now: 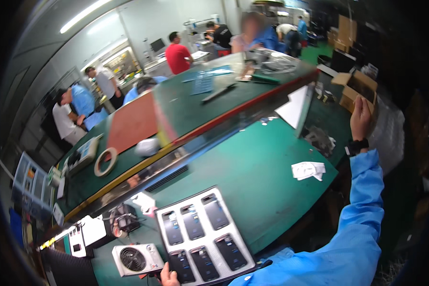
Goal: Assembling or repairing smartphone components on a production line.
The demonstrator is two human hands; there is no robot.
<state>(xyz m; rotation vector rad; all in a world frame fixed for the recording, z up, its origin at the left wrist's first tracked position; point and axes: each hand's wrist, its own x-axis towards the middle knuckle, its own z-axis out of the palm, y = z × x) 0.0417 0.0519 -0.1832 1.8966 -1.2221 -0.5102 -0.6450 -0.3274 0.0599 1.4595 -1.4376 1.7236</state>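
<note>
At the bottom, my left hand [169,275] has its fingers closed at the near left corner of a white tray [216,198] with a dark rim. Dark phone screen assemblies [194,222], several of them, lie in two rows in the tray. My right arm stretches far out to the right in a blue sleeve, with a dark band at the wrist. The fingers of my right hand [361,119] are together against the near wall of an open cardboard box [348,101]; what lies inside the box is too dark to make out.
Left of the tray stands a white fan unit [137,259]. A crumpled white cloth [308,170] lies on the green bench [267,190]. A raised shelf beyond carries a tape roll [105,162], a red mat [132,123] and blue sheets [202,85]. Several people work farther back.
</note>
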